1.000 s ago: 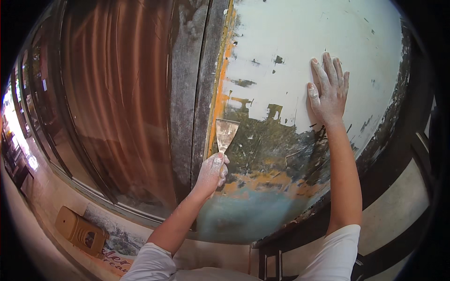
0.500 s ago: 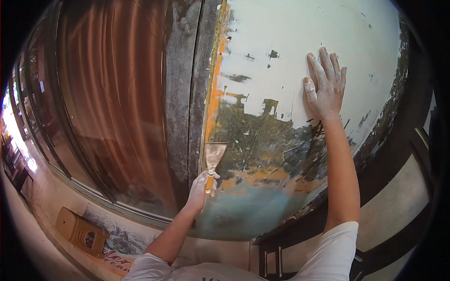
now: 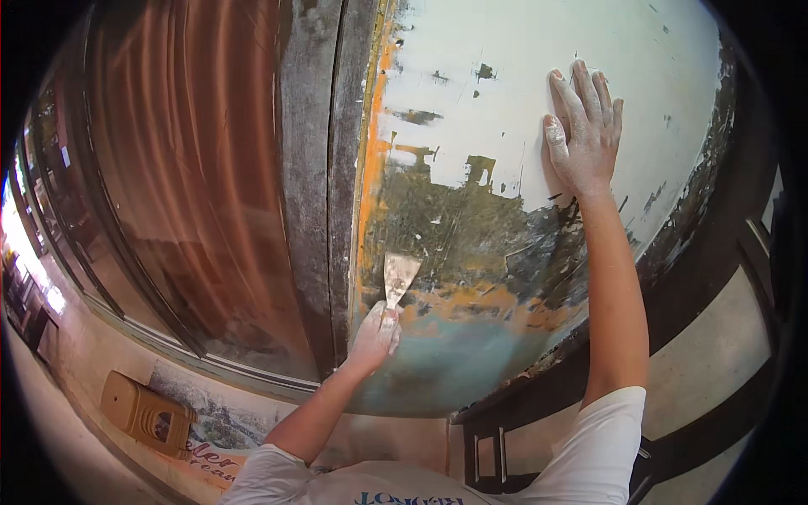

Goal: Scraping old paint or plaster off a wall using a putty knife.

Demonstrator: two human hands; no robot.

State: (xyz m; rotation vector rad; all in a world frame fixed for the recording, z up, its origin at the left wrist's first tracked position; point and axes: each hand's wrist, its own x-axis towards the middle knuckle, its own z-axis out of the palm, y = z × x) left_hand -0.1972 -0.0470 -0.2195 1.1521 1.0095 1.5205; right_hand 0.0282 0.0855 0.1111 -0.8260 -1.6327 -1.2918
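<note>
In my left hand, dusted with white, the handle of a putty knife is gripped, its whitened blade pointing upward. That blade lies in front of the lower, dark patchy part of the wall; whether it touches the surface I cannot tell. Higher up and to the right, my right hand is spread flat on the white-coated part of the wall, fingers upward and coated with white powder. Below the dark patches, orange and blue-green paint shows.
Left of the wall stands a dark wooden frame beside glass backed by a brown curtain. A tan plastic stool is on the floor at lower left, next to a printed sheet. Dark furniture with pale panels borders the right.
My left hand and the putty knife have shifted right, away from the wooden frame, and the blade now tilts to the right. My right hand stays flat on the wall.
</note>
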